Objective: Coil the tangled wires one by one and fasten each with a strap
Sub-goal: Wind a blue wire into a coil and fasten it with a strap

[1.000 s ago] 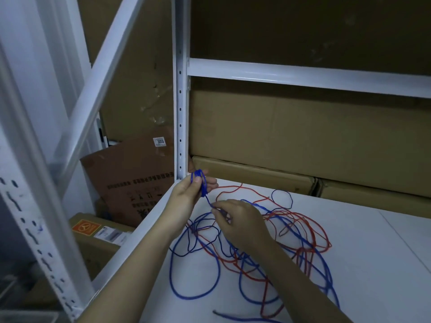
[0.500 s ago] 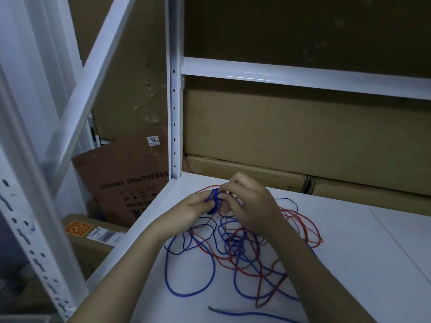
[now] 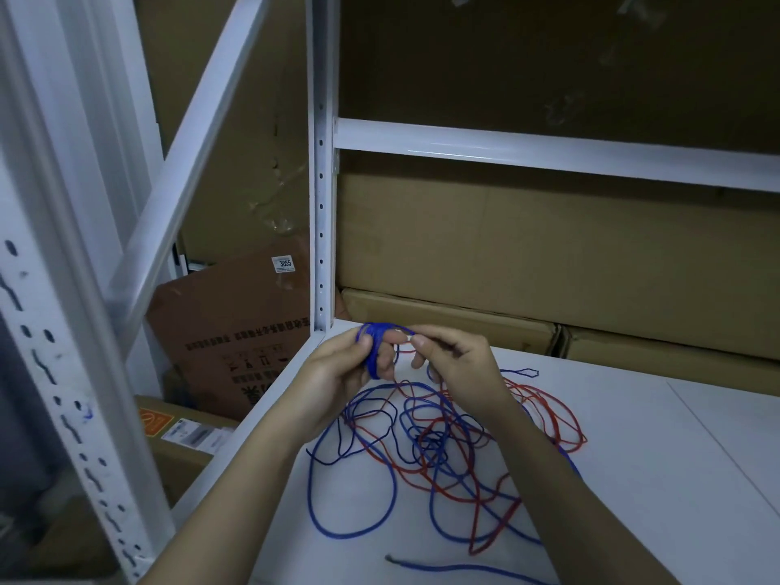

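A small blue wire coil [image 3: 373, 352] is wound around the fingers of my left hand [image 3: 337, 373], which holds it above the far left corner of the white shelf [image 3: 675, 479]. My right hand [image 3: 456, 361] pinches the blue wire just right of the coil, where the strand arcs over to it. Below both hands lies a tangle of blue wire [image 3: 350, 517] and red wire [image 3: 561, 420], loosely spread on the shelf. A loose blue wire end [image 3: 405, 563] lies near the front edge.
A white perforated upright [image 3: 321, 204] stands just behind my hands, with a white crossbeam [image 3: 548, 156] to its right. Cardboard boxes [image 3: 548, 255] fill the back. More boxes [image 3: 236, 331] sit left of the shelf, beyond its edge.
My right hand has come up from the tangle to the coil, carried the blue strand around it, and now sits to its right. Both hands shifted slightly toward the shelf corner.
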`<state>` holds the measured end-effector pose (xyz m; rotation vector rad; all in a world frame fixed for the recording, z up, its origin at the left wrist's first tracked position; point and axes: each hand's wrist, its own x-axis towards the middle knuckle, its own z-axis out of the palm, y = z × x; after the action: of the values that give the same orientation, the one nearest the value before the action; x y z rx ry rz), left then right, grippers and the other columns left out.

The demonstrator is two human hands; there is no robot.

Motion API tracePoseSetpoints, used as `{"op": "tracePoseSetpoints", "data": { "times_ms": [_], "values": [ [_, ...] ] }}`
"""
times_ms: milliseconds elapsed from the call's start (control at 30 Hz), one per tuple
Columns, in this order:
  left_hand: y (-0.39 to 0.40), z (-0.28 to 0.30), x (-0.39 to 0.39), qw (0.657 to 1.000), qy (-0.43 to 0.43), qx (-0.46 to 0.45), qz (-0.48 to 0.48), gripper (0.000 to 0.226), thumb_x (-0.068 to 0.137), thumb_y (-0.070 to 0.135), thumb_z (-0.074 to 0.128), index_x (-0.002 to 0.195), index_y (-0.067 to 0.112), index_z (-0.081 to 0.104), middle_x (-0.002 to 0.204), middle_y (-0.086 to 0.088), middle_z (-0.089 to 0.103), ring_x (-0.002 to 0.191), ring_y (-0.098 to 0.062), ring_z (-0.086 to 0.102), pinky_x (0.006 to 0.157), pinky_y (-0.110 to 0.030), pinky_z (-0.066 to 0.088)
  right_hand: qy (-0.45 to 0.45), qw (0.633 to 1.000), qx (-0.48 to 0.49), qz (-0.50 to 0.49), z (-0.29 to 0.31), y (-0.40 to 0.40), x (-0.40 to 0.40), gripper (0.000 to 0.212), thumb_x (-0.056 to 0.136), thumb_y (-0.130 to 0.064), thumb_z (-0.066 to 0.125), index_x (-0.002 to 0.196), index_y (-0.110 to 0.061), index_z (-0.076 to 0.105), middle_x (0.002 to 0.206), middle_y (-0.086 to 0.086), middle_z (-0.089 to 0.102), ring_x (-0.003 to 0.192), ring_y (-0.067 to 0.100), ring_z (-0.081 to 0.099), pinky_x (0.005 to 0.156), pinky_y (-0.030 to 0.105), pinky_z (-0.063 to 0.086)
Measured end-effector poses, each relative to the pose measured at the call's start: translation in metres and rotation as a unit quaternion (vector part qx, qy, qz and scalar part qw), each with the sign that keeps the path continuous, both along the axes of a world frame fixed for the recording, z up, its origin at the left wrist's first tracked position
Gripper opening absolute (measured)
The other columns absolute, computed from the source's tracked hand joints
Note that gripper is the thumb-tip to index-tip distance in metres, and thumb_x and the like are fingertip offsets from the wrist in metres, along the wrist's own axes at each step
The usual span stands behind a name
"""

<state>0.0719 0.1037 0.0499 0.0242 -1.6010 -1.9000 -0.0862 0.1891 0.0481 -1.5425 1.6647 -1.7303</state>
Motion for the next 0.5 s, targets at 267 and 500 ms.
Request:
{"op": "tracePoseSetpoints", "data": {
  "times_ms": [267, 500],
  "values": [
    [-0.009, 0.002, -0.009, 0.991, 0.026, 0.001, 0.128, 0.03, 0.103, 0.01, 0.03, 0.111, 0.009, 0.058, 0.09, 0.001, 0.071, 0.089, -0.013, 0.067, 0.081, -0.019, 0.051, 0.174, 0.975, 0.139, -0.019, -0.024, -0.001, 0.014, 0.025, 0.1, -0.026, 0.047, 0.115, -0.022, 0.066, 0.062, -0.008, 0.056, 0.053, 0.005, 0.047, 0.055, 0.024, 0.039],
    [-0.018, -0.007, -0.021, 0.944, -0.101, -0.21, 0.235, 0.028, 0.104, 0.014, 0.032, 0.11, 0.019, 0.059, 0.109, 0.004, 0.064, 0.098, 0.01, 0.058, 0.087, -0.005, 0.04, 0.454, 0.889, 0.05, -0.031, -0.02, 0.005, 0.029, 0.025, 0.095, -0.026, 0.046, 0.095, -0.012, 0.066, 0.069, 0.0, 0.063, 0.056, 0.01, 0.045, 0.05, 0.022, 0.031]
  ]
}}
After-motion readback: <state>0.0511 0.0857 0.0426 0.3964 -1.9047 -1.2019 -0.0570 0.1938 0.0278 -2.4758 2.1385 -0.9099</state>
